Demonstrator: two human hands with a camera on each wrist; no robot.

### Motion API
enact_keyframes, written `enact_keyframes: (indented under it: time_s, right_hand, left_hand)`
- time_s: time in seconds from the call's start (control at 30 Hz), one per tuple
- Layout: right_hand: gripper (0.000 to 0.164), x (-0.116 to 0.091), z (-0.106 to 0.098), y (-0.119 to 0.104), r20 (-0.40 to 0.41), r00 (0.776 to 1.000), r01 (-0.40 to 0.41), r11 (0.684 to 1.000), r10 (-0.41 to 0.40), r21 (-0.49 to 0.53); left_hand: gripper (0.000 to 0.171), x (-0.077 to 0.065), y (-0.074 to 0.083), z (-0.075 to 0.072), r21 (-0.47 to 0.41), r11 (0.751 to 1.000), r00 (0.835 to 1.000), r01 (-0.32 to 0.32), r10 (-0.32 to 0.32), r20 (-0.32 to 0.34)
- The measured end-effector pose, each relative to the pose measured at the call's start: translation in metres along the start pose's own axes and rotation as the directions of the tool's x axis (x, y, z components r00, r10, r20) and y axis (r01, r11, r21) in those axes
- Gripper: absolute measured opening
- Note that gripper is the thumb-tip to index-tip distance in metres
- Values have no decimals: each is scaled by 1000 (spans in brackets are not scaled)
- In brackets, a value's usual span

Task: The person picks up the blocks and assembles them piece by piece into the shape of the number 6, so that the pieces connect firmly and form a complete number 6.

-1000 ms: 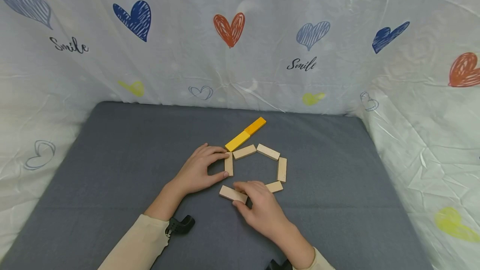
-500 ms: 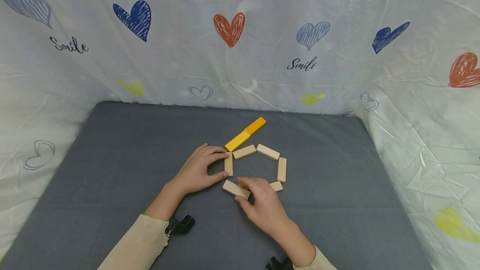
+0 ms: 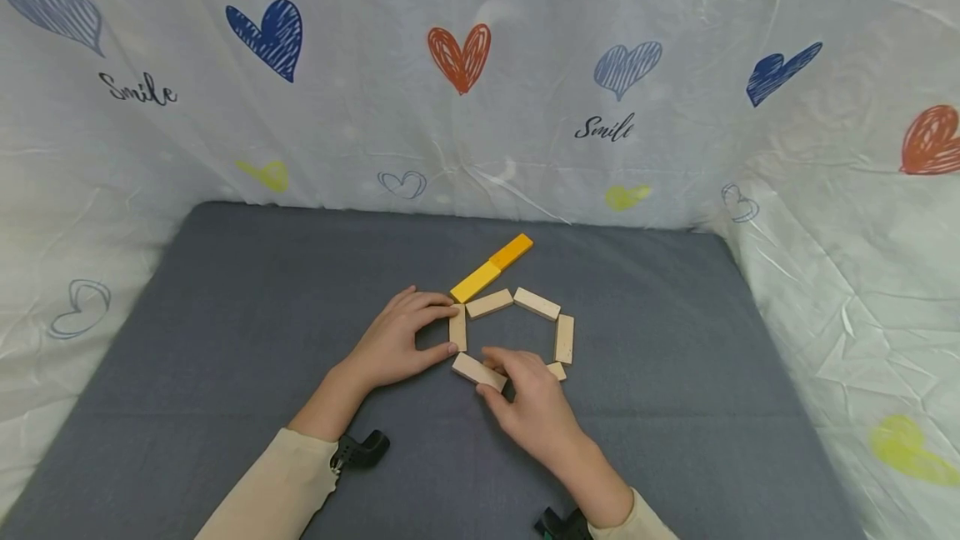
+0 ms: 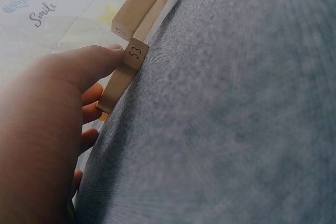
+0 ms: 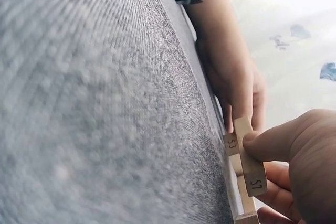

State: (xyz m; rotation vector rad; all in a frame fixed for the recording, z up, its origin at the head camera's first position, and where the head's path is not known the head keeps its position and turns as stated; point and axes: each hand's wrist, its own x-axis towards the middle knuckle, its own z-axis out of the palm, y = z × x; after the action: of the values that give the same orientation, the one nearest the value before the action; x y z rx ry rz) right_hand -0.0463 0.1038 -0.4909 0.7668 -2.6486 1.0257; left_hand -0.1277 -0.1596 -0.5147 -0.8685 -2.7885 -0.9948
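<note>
Plain wooden blocks form a ring on the grey cloth. My left hand (image 3: 401,336) holds the ring's left block (image 3: 457,330), thumb at its near end and fingertips at its far end. In the left wrist view that block's end (image 4: 137,52) reads 53. Between thumb and fingers, my right hand (image 3: 536,402) pinches another wooden block (image 3: 474,369) at the ring's near side. Its end (image 5: 255,184) is also numbered, and it looks raised slightly above the cloth in the wrist views. The right hand partly hides the near-right block (image 3: 557,371).
Two more ring blocks lie at the back, a back-left block (image 3: 489,303) and a back-right block (image 3: 537,303), with a right-side block (image 3: 565,339). A yellow block (image 3: 474,283) and an orange block (image 3: 512,252) run end to end behind. A printed curtain (image 3: 525,148) hangs beyond the table.
My right hand has carried its block a little to the right and away from me, bringing it near the left block's near end. The left hand has stayed still.
</note>
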Motion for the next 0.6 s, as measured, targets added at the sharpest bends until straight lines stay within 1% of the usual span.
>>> enact_keyframes:
  time_s: [0.37,0.6]
  right_hand:
    - [54,0,1,3,8,1000,-27,1000,27,-2]
    - [51,-1,2,6,12,999,-34,999,35,-27]
  left_hand:
    - [59,0,0,-1,5,1000,1000,-3,3,1]
    - [59,0,0,-1,5,1000,1000,-6,6,-1]
